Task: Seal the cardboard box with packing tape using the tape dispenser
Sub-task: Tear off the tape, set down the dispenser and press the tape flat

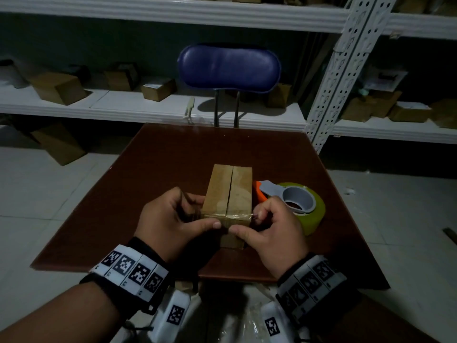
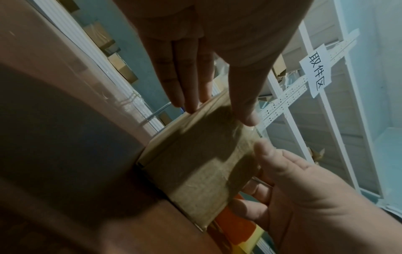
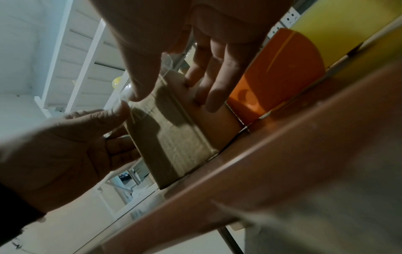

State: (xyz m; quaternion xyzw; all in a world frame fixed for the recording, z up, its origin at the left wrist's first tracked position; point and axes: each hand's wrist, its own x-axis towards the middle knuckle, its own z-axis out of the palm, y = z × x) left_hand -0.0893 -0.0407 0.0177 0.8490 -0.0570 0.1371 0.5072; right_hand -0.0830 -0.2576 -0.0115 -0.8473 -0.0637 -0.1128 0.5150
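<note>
Left hand (image 1: 170, 222) and right hand (image 1: 274, 227) press the cardboard box (image 1: 228, 194) — flaps shut.

Matt brown cardboard box (image 1: 230, 191) under glossy clear tape (image 1: 237, 216); smooth, faintly shiny tabletop (image 1: 173, 157); dispenser (image 1: 272, 191) looks plastic, perhaps.

Both forearms reach forward side by side, each wrist wrapped in a black band with white coded markers. The left hand (image 1: 170, 219) sits against the left side of the cardboard box (image 1: 228, 191), its fingers (image 2: 187, 86) straight along that side and its thumb laid across the near top edge. The right hand (image 1: 273, 229) mirrors it on the box's right side, fingers (image 3: 217, 75) extended against the wall. The two thumb tips nearly meet at the box's middle.
</note>
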